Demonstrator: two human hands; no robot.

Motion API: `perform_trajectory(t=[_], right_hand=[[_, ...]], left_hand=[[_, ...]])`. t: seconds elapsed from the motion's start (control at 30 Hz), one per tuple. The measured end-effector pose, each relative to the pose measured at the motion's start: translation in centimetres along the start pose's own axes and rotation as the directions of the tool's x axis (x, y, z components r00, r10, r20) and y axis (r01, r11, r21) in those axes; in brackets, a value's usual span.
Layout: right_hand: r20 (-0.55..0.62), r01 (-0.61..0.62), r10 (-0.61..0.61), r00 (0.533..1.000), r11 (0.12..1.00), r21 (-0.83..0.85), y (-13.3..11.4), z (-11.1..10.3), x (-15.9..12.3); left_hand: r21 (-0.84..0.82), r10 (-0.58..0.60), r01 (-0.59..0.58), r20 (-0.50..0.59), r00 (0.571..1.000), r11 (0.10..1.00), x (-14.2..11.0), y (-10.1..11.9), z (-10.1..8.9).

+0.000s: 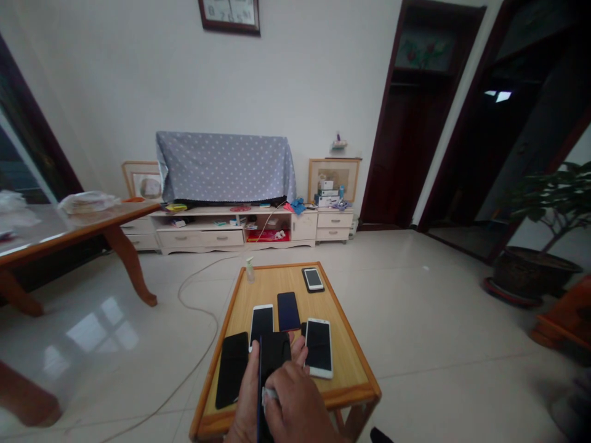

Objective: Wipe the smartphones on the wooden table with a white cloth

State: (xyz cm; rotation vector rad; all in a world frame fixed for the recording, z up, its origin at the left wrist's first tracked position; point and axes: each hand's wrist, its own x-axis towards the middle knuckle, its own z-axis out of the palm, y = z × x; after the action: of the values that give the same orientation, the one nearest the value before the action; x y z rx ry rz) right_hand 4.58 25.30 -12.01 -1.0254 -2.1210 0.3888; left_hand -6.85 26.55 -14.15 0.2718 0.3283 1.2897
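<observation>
Well, our left hand (pixel 247 397) is clenched around a black smartphone (pixel 276 355), holding it tilted up on its long edge over the near end of the table (pixel 277 266), with fingers (pixel 299 348) showing past its far side. Our right hand (pixel 295 409) grasps a white cloth (pixel 270 397) pressed against the phone's lower part.

Around them, phones lie flat on the wooden table: a black phone (pixel 231 369) to the left, a white-framed phone (pixel 261 325) and a dark blue phone (pixel 289 311) side by side above our hands, and another white-framed phone (pixel 318 347) just right. Near the top edge sit a white phone on a black case (pixel 313 279) and a small pump bottle (pixel 250 271).

A white cable (pixel 198 307) curves across the tile floor (pixel 415 307), and a cream TV cabinet (pixel 201 239) stands beneath a polka-dot cloth (pixel 225 166) at the back.
</observation>
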Motion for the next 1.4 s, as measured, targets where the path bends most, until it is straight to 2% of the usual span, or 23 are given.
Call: perform_trajectory(t=[0.1, 0.2, 0.3, 0.43, 0.57, 0.63, 0.8, 0.87, 0.97, 1.07, 1.17, 1.27, 1.33, 1.4], right_hand=[[-0.054, -0.071, 0.072, 0.996, 0.997, 0.026, 0.1, -0.5, 0.9], [-0.062, -0.102, 0.104, 0.993, 0.994, 0.03, 0.5, -1.0, 1.1], [-0.004, -0.044, 0.044, 0.999, 0.999, 0.022, 0.2, -0.6, -0.1], [0.058, 0.061, -0.064, 0.996, 0.997, 0.052, -0.6, 0.0, -1.0], [-0.042, -0.058, 0.06, 0.997, 0.997, 0.047, -0.2, -0.8, 0.4], [-0.067, -0.071, 0.073, 0.995, 0.997, 0.034, 0.0, -0.9, 0.7], [0.026, 0.066, -0.067, 0.997, 0.996, 0.053, -0.6, 0.7, -0.9], [0.039, 0.081, -0.085, 0.996, 0.993, 0.081, -0.8, 1.0, -1.4], [0.015, 0.008, -0.01, 1.0, 0.994, 0.111, -0.4, 0.3, -1.3], [-0.01, -0.115, 0.118, 0.993, 0.979, 0.166, 0.8, -0.8, -0.9], [0.016, -0.304, 0.316, 0.948, 0.894, 0.33, 2.2, -1.1, -1.0], [0.148, -0.464, 0.462, 0.875, 0.71, 0.53, 3.0, -0.5, -1.5], [0.279, -0.538, 0.48, 0.832, 0.577, 0.615, 3.0, 0.0, -1.7], [0.404, -0.587, 0.435, 0.805, 0.478, 0.654, 2.8, 0.6, -1.7]], left_hand=[[0.014, -0.097, 0.097, -0.012, 0.995, 0.995, -0.1, -0.1, -0.2], [0.013, -0.052, 0.052, -0.031, 0.998, 0.999, -0.3, 0.1, 0.2], [-0.032, -0.001, 0.001, -0.009, 1.0, 0.999, -0.3, 0.8, 0.4], [-0.071, -0.015, 0.019, 0.063, 0.998, 0.997, 0.0, 1.2, 0.3], [-0.047, -0.025, 0.03, 0.102, 0.994, 0.998, 0.0, 0.8, 0.3], [-0.042, -0.033, 0.037, 0.09, 0.995, 0.998, 0.0, 0.6, 0.2], [-0.096, -0.021, 0.032, 0.118, 0.993, 0.995, 0.2, 1.7, -1.0], [-0.106, -0.009, 0.024, 0.138, 0.99, 0.994, 0.3, 2.4, -1.5], [-0.117, 0.012, 0.007, 0.158, 0.987, 0.993, 0.2, 3.3, -1.7], [-0.124, 0.02, 0.001, 0.164, 0.986, 0.992, 0.0, 3.8, -1.4], [-0.136, 0.028, -0.004, 0.177, 0.984, 0.991, 0.0, 4.0, -1.2], [-0.145, 0.026, 0.002, 0.195, 0.98, 0.989, 0.3, 4.1, -1.3], [-0.149, 0.028, 0.001, 0.193, 0.981, 0.989, 0.5, 4.1, -1.5], [-0.152, 0.043, -0.017, 0.169, 0.985, 0.988, 0.7, 4.0, -1.5]])
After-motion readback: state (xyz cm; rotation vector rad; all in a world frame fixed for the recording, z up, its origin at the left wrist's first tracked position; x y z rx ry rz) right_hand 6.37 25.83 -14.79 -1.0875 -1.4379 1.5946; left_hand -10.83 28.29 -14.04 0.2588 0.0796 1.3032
